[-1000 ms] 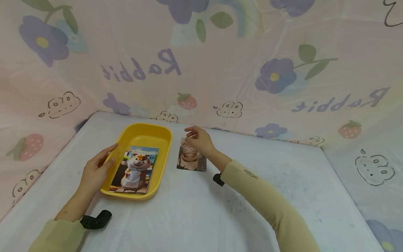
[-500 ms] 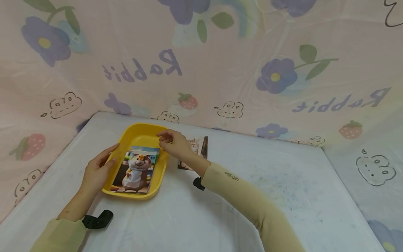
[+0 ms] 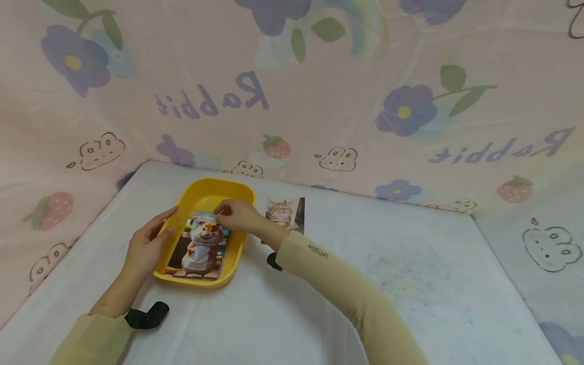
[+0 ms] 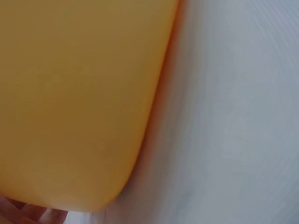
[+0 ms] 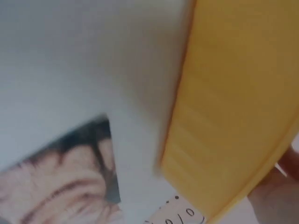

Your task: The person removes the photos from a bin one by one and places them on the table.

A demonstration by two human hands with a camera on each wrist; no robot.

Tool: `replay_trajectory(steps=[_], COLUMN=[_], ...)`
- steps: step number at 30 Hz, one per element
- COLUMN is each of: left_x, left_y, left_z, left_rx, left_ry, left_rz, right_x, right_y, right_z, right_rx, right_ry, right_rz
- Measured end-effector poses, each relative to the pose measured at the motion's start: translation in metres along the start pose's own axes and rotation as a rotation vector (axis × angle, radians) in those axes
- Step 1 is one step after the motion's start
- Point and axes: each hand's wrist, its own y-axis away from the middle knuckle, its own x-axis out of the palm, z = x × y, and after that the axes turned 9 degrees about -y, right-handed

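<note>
Fingers of the right hand (image 3: 237, 215) pinch the hamster card (image 3: 199, 247) inside the yellow tray (image 3: 207, 191) near the tabletop's far-left corner, while we judge the left hand (image 3: 148, 248), fingers straight, steadies its rim.

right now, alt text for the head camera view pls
A person's right hand reaches into a yellow tray, fingertips on a hamster picture card lying in it, while the left hand steadies the tray's side. A cat picture card lies on the white table beside it.
</note>
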Motion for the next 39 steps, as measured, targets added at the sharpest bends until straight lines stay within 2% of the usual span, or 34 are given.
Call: replay_trajectory(steps=[4,11,22,25,35,39], left_x=[0.0,0.0,0.003,0.003,0.001,0.0], left_y=[-0.001,-0.001,0.001,0.001,0.001,0.001], left_z=[-0.001,-0.002,-0.001,-0.002,-0.004,-0.003], left_rx=[-0.004,-0.017,-0.03,-0.037,-0.025,-0.016], left_ry=[0.015,0.021,0.021,0.021,0.008,-0.013], left_rz=[0.008,0.006,0.008,0.01,0.002,-0.004], right_x=[-0.003,-0.004,-0.003,-0.002,0.001,0.002], right_y=[-0.002,-0.007,-0.008,-0.007,-0.004,-0.005], right_z=[0.005,0.009,0.011,0.012,0.011,0.01], right_rx=[0.051,0.058,0.07,0.075,0.055,0.044], right_ry=[0.116,0.228,0.298,0.284,0.123,0.057], right_rz=[0.049,0.108,0.154,0.153,0.165,0.142])
